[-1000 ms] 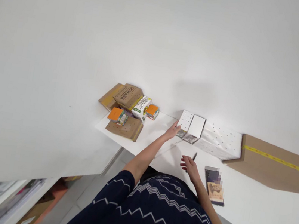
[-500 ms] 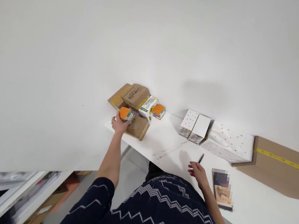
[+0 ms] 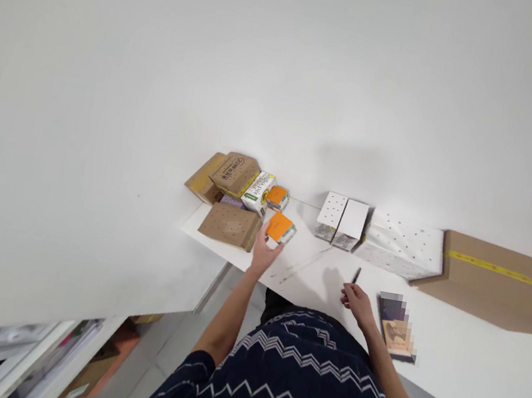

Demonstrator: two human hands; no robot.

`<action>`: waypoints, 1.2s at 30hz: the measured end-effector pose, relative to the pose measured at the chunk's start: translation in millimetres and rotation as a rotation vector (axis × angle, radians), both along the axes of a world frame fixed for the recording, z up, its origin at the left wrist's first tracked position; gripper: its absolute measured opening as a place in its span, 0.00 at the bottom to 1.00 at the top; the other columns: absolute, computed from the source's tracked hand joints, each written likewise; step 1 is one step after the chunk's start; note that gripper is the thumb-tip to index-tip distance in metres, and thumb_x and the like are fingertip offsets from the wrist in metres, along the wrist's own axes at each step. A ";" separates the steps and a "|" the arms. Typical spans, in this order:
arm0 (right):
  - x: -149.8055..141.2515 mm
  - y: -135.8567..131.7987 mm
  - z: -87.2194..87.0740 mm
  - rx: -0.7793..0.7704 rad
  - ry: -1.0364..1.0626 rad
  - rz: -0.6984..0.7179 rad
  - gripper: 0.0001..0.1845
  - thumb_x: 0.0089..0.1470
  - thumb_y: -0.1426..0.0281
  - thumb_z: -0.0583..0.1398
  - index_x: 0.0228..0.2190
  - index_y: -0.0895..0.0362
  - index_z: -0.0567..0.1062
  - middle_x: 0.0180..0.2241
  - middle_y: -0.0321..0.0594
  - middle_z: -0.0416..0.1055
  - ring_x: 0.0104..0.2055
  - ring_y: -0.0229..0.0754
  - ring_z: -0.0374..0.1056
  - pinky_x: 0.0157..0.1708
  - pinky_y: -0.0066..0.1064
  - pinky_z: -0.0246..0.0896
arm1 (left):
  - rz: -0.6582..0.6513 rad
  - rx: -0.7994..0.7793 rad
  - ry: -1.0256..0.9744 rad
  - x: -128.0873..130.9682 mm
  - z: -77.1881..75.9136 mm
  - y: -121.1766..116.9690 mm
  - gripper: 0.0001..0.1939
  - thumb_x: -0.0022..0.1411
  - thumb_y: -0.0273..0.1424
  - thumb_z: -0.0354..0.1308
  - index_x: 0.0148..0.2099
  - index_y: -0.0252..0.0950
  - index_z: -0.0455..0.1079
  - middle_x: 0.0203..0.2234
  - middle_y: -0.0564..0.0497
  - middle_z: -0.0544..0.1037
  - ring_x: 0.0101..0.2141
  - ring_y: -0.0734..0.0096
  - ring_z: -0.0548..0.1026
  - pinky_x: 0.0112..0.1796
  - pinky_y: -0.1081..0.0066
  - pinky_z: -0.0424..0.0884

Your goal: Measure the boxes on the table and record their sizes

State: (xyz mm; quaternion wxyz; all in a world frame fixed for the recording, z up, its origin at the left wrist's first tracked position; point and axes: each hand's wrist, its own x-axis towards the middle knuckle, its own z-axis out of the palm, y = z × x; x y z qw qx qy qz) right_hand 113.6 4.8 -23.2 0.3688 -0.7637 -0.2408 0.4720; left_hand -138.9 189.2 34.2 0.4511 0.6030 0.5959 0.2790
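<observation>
My left hand is wrapped round a small box with an orange top, held above the white table. To its left stands a brown cardboard box, with something purple showing just behind it. A second small orange-topped box sits farther back, beside a white printed carton. My right hand hovers low over the table at the right, fingers curled round a dark pen whose upper end sticks out past them.
Brown boxes stand at the back left. Two white cartons, a larger dotted white box and a long taped brown box line the back right. A dark book or booklet, partly blurred, lies right of my right hand.
My left hand has carried the orange-topped box rightward, away from the brown cardboard box, and towards the middle of the table. My right hand has shifted slightly, its fingers more curled.
</observation>
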 end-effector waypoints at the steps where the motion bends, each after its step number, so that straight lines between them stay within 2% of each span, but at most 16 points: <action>1: 3.1 -0.4 -2.4 -0.014 -0.054 0.007 0.19 0.48 0.55 0.54 0.32 0.57 0.72 0.32 0.43 0.73 0.27 0.40 0.70 0.26 0.31 0.64 | -0.079 0.097 -0.010 11.7 -6.7 -11.6 0.44 0.52 0.34 0.61 0.66 0.45 0.42 0.62 0.45 0.53 0.61 0.57 0.55 0.56 0.61 0.61; 3: 8.5 -1.7 -6.5 -0.040 -0.144 0.017 0.20 0.49 0.55 0.52 0.33 0.57 0.72 0.32 0.42 0.74 0.27 0.40 0.71 0.27 0.30 0.64 | -0.248 0.185 -0.021 31.2 -21.4 -31.7 0.41 0.51 0.32 0.60 0.65 0.44 0.47 0.60 0.45 0.56 0.59 0.60 0.59 0.55 0.62 0.62; 7: 9.7 -3.5 -11.1 -0.062 -0.208 0.024 0.19 0.50 0.57 0.52 0.35 0.57 0.72 0.32 0.41 0.74 0.26 0.40 0.71 0.28 0.30 0.63 | -0.546 0.167 0.024 52.8 -51.3 -53.7 0.40 0.50 0.28 0.58 0.64 0.40 0.50 0.58 0.44 0.59 0.59 0.59 0.58 0.58 0.60 0.59; 9: 6.3 -2.5 -11.4 -0.052 -0.211 0.036 0.17 0.50 0.58 0.52 0.33 0.56 0.72 0.30 0.40 0.74 0.26 0.39 0.70 0.28 0.30 0.63 | -0.644 0.134 0.045 55.1 -64.5 -57.2 0.40 0.50 0.27 0.57 0.65 0.39 0.49 0.60 0.43 0.58 0.60 0.58 0.56 0.60 0.59 0.55; 11: 2.6 0.4 -10.0 -0.037 -0.210 0.054 0.15 0.50 0.59 0.52 0.32 0.55 0.72 0.29 0.38 0.74 0.25 0.39 0.70 0.28 0.29 0.62 | -0.678 0.113 0.040 52.6 -74.5 -58.6 0.44 0.48 0.25 0.56 0.67 0.37 0.45 0.62 0.42 0.54 0.62 0.58 0.52 0.61 0.57 0.51; 13: -0.1 5.5 -7.3 -0.035 -0.193 0.074 0.14 0.51 0.60 0.53 0.32 0.56 0.72 0.29 0.38 0.74 0.25 0.38 0.70 0.29 0.29 0.62 | -0.625 0.071 0.012 47.4 -79.7 -59.6 0.48 0.46 0.25 0.56 0.68 0.36 0.39 0.64 0.42 0.48 0.63 0.56 0.49 0.62 0.56 0.49; 15: -2.0 13.1 -3.5 -0.047 -0.154 0.080 0.15 0.53 0.60 0.52 0.33 0.56 0.73 0.31 0.39 0.74 0.25 0.37 0.70 0.28 0.28 0.61 | -0.493 -0.085 -0.019 42.5 -79.9 -60.6 0.49 0.47 0.27 0.57 0.68 0.38 0.38 0.65 0.41 0.47 0.61 0.55 0.54 0.59 0.55 0.55; 18: -6.5 28.1 2.8 -0.062 -0.089 0.084 0.22 0.56 0.56 0.49 0.40 0.58 0.72 0.33 0.42 0.74 0.25 0.38 0.70 0.27 0.29 0.62 | -0.235 -0.515 -0.091 41.2 -73.6 -61.6 0.38 0.57 0.37 0.51 0.67 0.40 0.42 0.57 0.40 0.61 0.46 0.63 0.72 0.48 0.59 0.69; 20: -11.7 38.7 6.9 -0.047 -0.080 0.113 0.27 0.57 0.52 0.47 0.46 0.57 0.71 0.34 0.44 0.74 0.27 0.40 0.70 0.28 0.31 0.63 | -0.108 -0.746 -0.157 45.3 -68.2 -61.5 0.33 0.62 0.46 0.42 0.66 0.41 0.44 0.47 0.43 0.69 0.33 0.69 0.75 0.38 0.63 0.72; 22: -17.8 47.9 10.4 -0.009 -0.086 0.164 0.31 0.57 0.49 0.46 0.50 0.55 0.70 0.37 0.45 0.74 0.31 0.43 0.70 0.31 0.33 0.65 | -0.068 -0.852 -0.200 51.6 -64.1 -60.8 0.36 0.62 0.54 0.36 0.66 0.41 0.46 0.38 0.45 0.71 0.26 0.71 0.73 0.31 0.66 0.72; 25: -25.0 55.7 15.0 0.039 -0.079 0.222 0.32 0.56 0.48 0.46 0.53 0.53 0.68 0.46 0.46 0.72 0.39 0.47 0.70 0.37 0.37 0.66 | -0.055 -0.841 -0.234 59.4 -61.6 -58.9 0.38 0.60 0.58 0.35 0.65 0.43 0.50 0.32 0.48 0.71 0.22 0.73 0.71 0.28 0.69 0.70; 28: -27.6 54.9 18.0 0.102 -0.036 0.212 0.32 0.57 0.48 0.45 0.55 0.52 0.67 0.51 0.44 0.69 0.45 0.48 0.69 0.44 0.39 0.65 | -0.062 -0.695 -0.350 61.1 -63.5 -57.9 0.33 0.62 0.55 0.38 0.63 0.46 0.52 0.35 0.48 0.73 0.25 0.75 0.72 0.33 0.70 0.69; 32: -27.7 46.2 16.0 0.178 -0.011 0.190 0.29 0.58 0.50 0.44 0.50 0.53 0.69 0.50 0.41 0.70 0.49 0.46 0.66 0.50 0.39 0.60 | -0.091 -0.528 -0.356 59.7 -72.1 -66.1 0.27 0.61 0.53 0.45 0.57 0.47 0.61 0.48 0.49 0.71 0.35 0.73 0.73 0.39 0.71 0.67; 36: -25.7 38.7 9.2 0.094 -0.070 0.180 0.26 0.59 0.54 0.45 0.43 0.58 0.73 0.46 0.46 0.73 0.49 0.48 0.66 0.53 0.39 0.55 | -0.064 -0.547 -0.313 58.9 -86.3 -81.0 0.30 0.60 0.52 0.49 0.60 0.44 0.57 0.48 0.47 0.72 0.35 0.73 0.72 0.38 0.71 0.66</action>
